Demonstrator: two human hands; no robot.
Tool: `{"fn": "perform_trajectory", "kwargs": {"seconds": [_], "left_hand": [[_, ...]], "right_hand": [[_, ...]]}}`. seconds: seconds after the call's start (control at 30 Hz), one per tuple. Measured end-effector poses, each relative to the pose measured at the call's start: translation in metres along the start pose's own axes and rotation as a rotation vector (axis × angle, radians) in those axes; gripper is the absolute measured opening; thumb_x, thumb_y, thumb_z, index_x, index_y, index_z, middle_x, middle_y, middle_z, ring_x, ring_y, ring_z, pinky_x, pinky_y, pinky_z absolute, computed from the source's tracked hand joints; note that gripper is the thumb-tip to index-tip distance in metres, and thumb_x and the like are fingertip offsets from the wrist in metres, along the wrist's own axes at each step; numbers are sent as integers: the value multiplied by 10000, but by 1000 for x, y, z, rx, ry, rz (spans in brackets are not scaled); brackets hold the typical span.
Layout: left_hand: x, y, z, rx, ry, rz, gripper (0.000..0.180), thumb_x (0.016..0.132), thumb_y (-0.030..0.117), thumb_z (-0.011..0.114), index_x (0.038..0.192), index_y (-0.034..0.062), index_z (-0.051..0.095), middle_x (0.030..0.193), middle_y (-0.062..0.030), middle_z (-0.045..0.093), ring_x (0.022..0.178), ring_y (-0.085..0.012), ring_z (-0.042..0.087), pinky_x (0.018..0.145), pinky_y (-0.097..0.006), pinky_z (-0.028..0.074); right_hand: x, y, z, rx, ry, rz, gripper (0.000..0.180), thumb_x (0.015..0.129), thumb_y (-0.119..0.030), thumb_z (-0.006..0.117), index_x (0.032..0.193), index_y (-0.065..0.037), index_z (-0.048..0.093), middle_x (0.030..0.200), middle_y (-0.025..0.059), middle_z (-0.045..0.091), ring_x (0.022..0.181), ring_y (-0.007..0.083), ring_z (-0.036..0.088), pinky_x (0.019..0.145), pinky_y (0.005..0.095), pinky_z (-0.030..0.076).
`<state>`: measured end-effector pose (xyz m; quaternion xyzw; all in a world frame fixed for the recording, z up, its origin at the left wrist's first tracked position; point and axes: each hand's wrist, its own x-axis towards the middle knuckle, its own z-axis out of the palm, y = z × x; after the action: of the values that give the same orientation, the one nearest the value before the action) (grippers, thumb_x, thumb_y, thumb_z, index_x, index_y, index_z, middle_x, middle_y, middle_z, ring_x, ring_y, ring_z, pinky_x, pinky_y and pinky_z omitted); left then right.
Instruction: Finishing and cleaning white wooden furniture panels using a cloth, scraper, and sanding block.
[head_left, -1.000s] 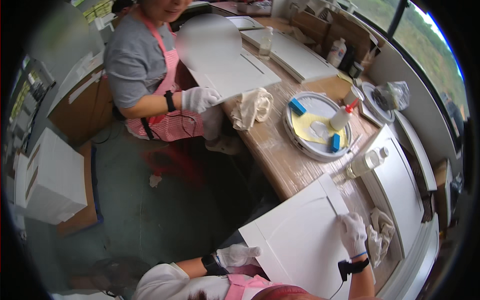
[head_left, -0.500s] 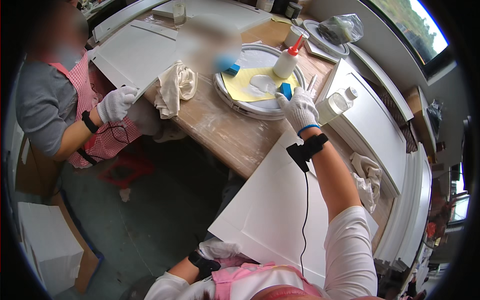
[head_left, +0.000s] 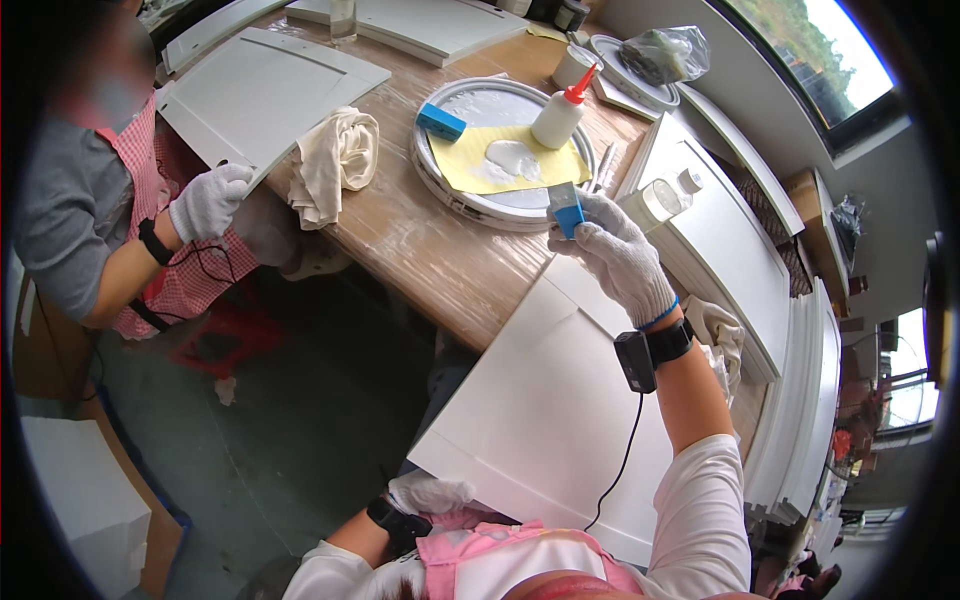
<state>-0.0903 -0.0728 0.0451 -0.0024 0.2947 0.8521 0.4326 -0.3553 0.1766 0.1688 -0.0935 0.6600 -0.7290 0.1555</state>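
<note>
My right hand [head_left: 622, 250], in a white knit glove, pinches a small blue block [head_left: 567, 215] with a whitish, smeared end. It is raised just off the near rim of a round lid [head_left: 480, 208]. On that lid lies yellow paper [head_left: 455, 165] with a puddle of white paste [head_left: 510, 160]. A white squeeze bottle [head_left: 557, 122] with a red nozzle stands there, and a second blue block [head_left: 441, 122] rests at the left. My gloved left hand [head_left: 430, 494] grips the lower left edge of a white panel [head_left: 540, 400] leaning on the table; its fingertips are partly hidden.
At left, a person's gloved hand [head_left: 212, 203] holds another white panel [head_left: 270, 95]. A crumpled cloth [head_left: 340, 160] lies on the wooden table [head_left: 430, 250]. To the right are a clear bottle [head_left: 655, 203], stacked white panels [head_left: 720, 250] and a rag [head_left: 715, 330].
My right hand has lifted the blue block off the yellow paper and drawn it nearer, turning it. My left hand stays at the panel's edge. A blurred patch over the lid's far left is gone.
</note>
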Motion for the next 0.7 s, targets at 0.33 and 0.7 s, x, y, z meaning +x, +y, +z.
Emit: {"fn": "perform_trajectory", "kwargs": {"seconds": [0.33,0.7], "left_hand": [[1,-30,-21,-175,-79,103,481,857,100,701,1301,30,530,1260,-137,599,1121,-289,606,894,-411,528],[9,-49,-43,-369,-179,71,473,942,135,594,1382,56,437,1358,-164,524,1209,-387,549,961,-673,460]], "right_hand": [[-54,10,20,217,-23,71,459,911,-142,660,1300,8,468,1178,166,588,1025,256,636,896,407,548],[-126,28,37,58,140,124,449,921,-102,635,1316,43,476,1083,126,574,927,209,607,853,360,513]]}}
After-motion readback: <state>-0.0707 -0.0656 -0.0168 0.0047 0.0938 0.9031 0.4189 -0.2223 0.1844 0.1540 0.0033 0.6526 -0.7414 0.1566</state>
